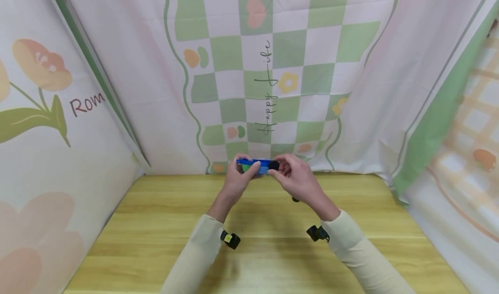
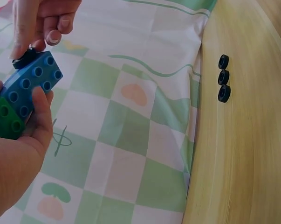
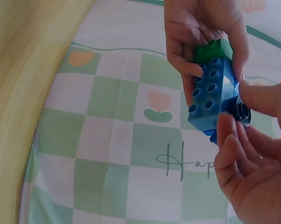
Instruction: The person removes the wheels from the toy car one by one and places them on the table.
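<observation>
Above the table's far edge, my left hand (image 1: 235, 179) grips a toy brick assembly between thumb and fingers. It has a blue studded brick (image 3: 210, 91) with a green brick (image 3: 214, 50) at the palm end. A smaller blue part (image 3: 212, 135) shows beneath the blue brick. On the brick's side is a black wheel (image 3: 243, 111), which my right hand (image 1: 299, 178) pinches with its thumb and fingers. The wheel touches the brick's side; how it is joined there is hidden.
Three black wheels (image 2: 223, 77) stand close together in a row on the wooden table (image 1: 265, 259), to the right of the held bricks. A patterned cloth (image 1: 226, 51) hangs directly behind the table, and more cloth hangs at both sides.
</observation>
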The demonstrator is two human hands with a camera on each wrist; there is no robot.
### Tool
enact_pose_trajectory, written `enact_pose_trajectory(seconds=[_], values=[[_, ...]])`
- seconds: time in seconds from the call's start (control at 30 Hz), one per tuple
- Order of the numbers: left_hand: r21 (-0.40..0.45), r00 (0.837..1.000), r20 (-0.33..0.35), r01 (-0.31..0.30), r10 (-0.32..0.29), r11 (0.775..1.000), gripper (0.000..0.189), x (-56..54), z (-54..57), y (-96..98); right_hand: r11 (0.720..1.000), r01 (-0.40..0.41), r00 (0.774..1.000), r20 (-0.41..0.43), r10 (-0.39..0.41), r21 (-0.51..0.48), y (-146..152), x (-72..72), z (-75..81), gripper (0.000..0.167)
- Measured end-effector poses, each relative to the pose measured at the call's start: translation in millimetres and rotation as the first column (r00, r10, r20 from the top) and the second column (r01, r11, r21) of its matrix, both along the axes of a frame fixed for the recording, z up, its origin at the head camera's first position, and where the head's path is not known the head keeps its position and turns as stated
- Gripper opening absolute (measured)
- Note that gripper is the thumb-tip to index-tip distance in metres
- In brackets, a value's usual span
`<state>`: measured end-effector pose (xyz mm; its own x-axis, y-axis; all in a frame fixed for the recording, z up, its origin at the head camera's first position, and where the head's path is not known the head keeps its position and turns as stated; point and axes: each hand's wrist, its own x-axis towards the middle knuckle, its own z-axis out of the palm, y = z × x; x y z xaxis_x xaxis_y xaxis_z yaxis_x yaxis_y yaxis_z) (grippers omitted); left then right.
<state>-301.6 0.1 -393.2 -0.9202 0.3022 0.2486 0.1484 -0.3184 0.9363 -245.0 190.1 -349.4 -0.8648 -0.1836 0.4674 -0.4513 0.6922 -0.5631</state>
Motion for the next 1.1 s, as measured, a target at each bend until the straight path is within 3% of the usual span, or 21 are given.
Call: enact_pose_trajectory(seconds=[0.33, 0.53, 0.97, 1.1], values=[[0.088, 1.000, -0.003, 0.029, -0.029, 0.996, 0.019, 0.1, -1.5, 3.3, 0.997, 0.078, 0.991, -0.114, -0.074, 0.030, -4.6, -0.8, 0.0, 0.031], [0.095, 1.000, 0.008, 0.012, -0.013, 0.995, 0.019, -1.7, -5.1, 3.7, 0.998, 0.066, 0.991, -0.115, -0.064, 0.019, -4.7, -0.3, -0.3, 0.031], [0.103, 1.000, -0.025, 0.014, -0.011, 0.995, 0.021, -1.2, -7.7, 4.1, 0.996, 0.071, 0.988, -0.141, -0.064, 0.047, -6.0, 2.0, -0.7, 0.031], [0.100, 0.999, -0.040, 0.017, -0.014, 0.995, 0.022, -1.4, -7.7, 4.4, 0.998, 0.060, 0.988, -0.147, -0.057, 0.018, -6.4, 1.9, -1.1, 0.031]])
